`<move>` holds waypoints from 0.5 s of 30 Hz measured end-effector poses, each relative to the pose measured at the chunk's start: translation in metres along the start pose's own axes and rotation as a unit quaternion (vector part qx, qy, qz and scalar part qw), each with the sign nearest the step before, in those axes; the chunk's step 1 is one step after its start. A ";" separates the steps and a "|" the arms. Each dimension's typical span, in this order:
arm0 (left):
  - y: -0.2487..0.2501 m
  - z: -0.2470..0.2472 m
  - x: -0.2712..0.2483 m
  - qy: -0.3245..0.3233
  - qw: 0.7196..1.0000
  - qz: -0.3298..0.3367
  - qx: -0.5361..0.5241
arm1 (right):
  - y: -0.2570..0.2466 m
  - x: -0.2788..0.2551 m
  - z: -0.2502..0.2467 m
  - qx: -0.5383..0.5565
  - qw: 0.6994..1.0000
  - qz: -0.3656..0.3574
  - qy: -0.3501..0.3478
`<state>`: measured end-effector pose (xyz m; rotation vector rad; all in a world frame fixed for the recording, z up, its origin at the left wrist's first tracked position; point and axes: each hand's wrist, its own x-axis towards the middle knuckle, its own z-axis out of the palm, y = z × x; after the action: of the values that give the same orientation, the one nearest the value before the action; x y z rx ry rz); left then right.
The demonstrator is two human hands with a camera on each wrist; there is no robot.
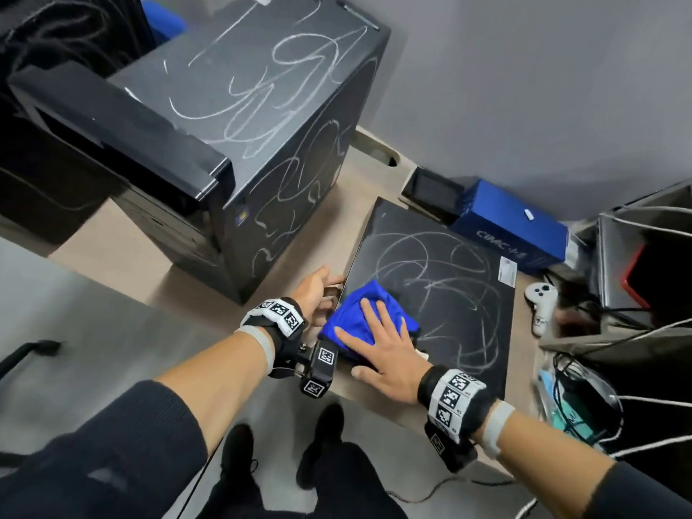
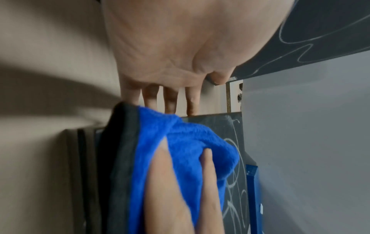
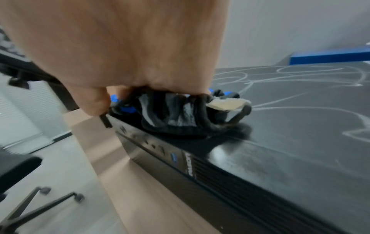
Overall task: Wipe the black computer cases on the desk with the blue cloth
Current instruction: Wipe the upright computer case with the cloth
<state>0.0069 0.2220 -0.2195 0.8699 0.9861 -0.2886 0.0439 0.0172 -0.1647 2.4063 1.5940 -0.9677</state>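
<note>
Two black computer cases carry white chalk scribbles. The tall upright case point(image 1: 262, 106) stands at the back left of the desk. The flat case point(image 1: 449, 294) lies in the middle. A bunched blue cloth point(image 1: 350, 320) with a grey underside sits on the flat case's near left corner. My right hand point(image 1: 378, 342) presses on it with straight, spread fingers. My left hand point(image 1: 318, 290) rests against the flat case's left edge with its fingers straight. In the left wrist view the left hand point(image 2: 170, 47) points at the cloth point(image 2: 190, 142). In the right wrist view the right hand point(image 3: 120, 47) covers the cloth point(image 3: 174, 114).
A blue cardboard box point(image 1: 513, 234) lies behind the flat case. A white game controller point(image 1: 539, 301) sits at its right. Cables and an open dark box point(image 1: 636, 256) crowd the right side. The beige desk point(image 1: 187, 264) shows between the cases. A chair base point(image 3: 40, 197) stands on the floor.
</note>
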 end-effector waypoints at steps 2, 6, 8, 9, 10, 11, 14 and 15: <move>0.006 -0.004 0.000 -0.011 1.000 -0.020 -0.016 | 0.007 0.006 -0.005 -0.011 1.000 -0.018 -0.016; 0.011 -0.004 -0.001 -0.013 0.999 -0.040 -0.028 | 0.045 0.057 -0.041 -0.020 0.999 0.028 0.006; 0.015 0.005 0.000 0.006 0.999 -0.032 -0.030 | 0.073 0.098 -0.074 0.006 0.995 0.090 0.033; 0.018 0.009 0.000 0.020 0.999 -0.020 -0.033 | 0.086 0.116 -0.091 0.026 0.992 0.116 0.043; 0.022 0.013 0.000 0.032 0.999 -0.009 -0.031 | 0.095 0.129 -0.105 0.046 0.988 0.136 0.049; 0.026 0.018 0.002 0.042 0.999 -0.003 -0.024 | 0.102 0.138 -0.114 0.061 0.985 0.151 0.050; 0.031 0.025 0.005 0.062 0.998 0.001 -0.017 | 0.098 0.134 -0.113 0.051 0.984 0.161 0.051; 0.030 0.024 0.008 0.067 0.997 0.001 -0.023 | 0.092 0.126 -0.105 0.049 0.985 0.155 0.051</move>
<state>0.0429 0.2244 -0.2047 0.8559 1.1123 -0.2061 0.2014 0.1190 -0.1737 2.7028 1.1698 -0.8967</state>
